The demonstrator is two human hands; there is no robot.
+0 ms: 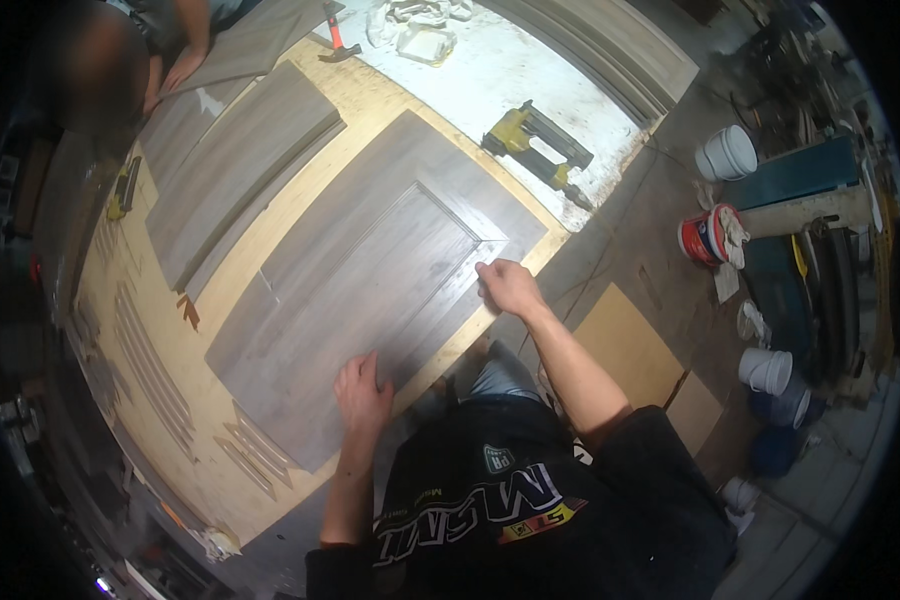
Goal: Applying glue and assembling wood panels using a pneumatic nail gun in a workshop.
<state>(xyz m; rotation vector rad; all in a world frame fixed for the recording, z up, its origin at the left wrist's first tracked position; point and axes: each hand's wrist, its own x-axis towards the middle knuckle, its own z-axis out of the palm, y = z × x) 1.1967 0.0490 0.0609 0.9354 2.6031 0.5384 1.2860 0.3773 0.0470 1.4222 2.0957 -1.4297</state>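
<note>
A grey-brown wood-grain panel (310, 320) lies flat in front of me, with thin moulding (448, 207) forming an angled corner on its right part. My left hand (363, 392) rests on the panel's near edge, fingers apart and holding nothing that shows. Near the moulding's corner, my right hand (511, 288) is closed with thumb and fingers pinched together at the panel's near right edge. Whatever those fingertips may hold is too small or hidden to tell.
The panel lies on a pale wooden worktable (410, 105). Beyond it are a yellow-black nail gun (538, 142), a hammer (340, 48) and more panels (240, 160). Thin wood strips (150, 350) lie at left. Another person's hand (183, 68) touches a far-left panel. Buckets (727, 153) stand right.
</note>
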